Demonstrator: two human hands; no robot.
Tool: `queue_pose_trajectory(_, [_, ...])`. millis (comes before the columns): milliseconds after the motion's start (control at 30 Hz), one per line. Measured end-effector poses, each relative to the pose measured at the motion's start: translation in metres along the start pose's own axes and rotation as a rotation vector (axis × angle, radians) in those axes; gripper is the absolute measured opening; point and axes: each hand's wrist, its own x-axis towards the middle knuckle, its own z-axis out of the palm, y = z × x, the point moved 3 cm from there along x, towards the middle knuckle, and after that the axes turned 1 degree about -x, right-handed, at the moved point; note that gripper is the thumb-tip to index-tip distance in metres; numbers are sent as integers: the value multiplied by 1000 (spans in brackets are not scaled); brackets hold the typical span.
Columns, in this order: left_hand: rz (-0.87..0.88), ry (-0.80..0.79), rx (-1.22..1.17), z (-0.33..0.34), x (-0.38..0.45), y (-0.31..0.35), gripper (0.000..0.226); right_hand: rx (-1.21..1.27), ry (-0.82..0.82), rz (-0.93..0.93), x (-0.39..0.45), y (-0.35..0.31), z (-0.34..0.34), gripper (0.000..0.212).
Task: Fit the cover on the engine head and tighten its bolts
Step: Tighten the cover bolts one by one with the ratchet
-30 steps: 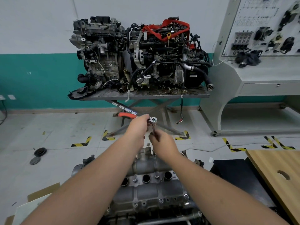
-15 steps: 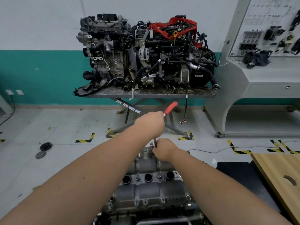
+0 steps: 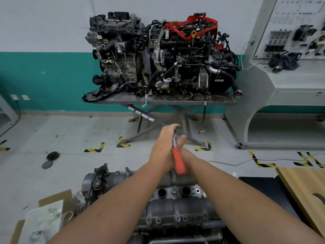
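Observation:
The grey metal cover (image 3: 175, 210) lies on the engine head low in the middle, with spark plug holes and several bolts along its edges. A ratchet wrench with a red handle (image 3: 179, 163) stands over the cover's far edge, its handle pointing back toward me. My left hand (image 3: 164, 148) grips the wrench near its head from the left. My right hand (image 3: 187, 152) presses against it from the right, thumb up, around the shaft below. The wrench head and socket are hidden between my hands.
Two assembled engines (image 3: 158, 55) sit on a scissor lift table (image 3: 165, 102) by the far wall. A grey training console (image 3: 281, 85) stands at right, a wooden board (image 3: 306, 191) at near right, cardboard boxes (image 3: 44, 219) at near left. Black discs (image 3: 52, 155) lie on the floor.
The red handle has swung round from pointing left, then far right, to pointing toward me. Both hands stayed at the cover's far edge.

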Motion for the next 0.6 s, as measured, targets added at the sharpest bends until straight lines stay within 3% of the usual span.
queue_pose_trajectory(100, [-158, 194, -500, 11, -11, 1, 35, -386, -10, -33, 8, -2, -1, 34])
queue_pose_trajectory(267, [-534, 257, -991, 16, 2, -6, 37, -421, 2, -22, 10, 3, -1, 33])
queue_pose_trajectory(433, [-531, 90, -878, -4, 12, -11, 35, -440, 1, -65, 11, 5, -2, 24])
queue_pose_trajectory(600, [-605, -216, -604, -23, 25, 3, 24, -381, -130, 7, 11, 0, -13, 47])
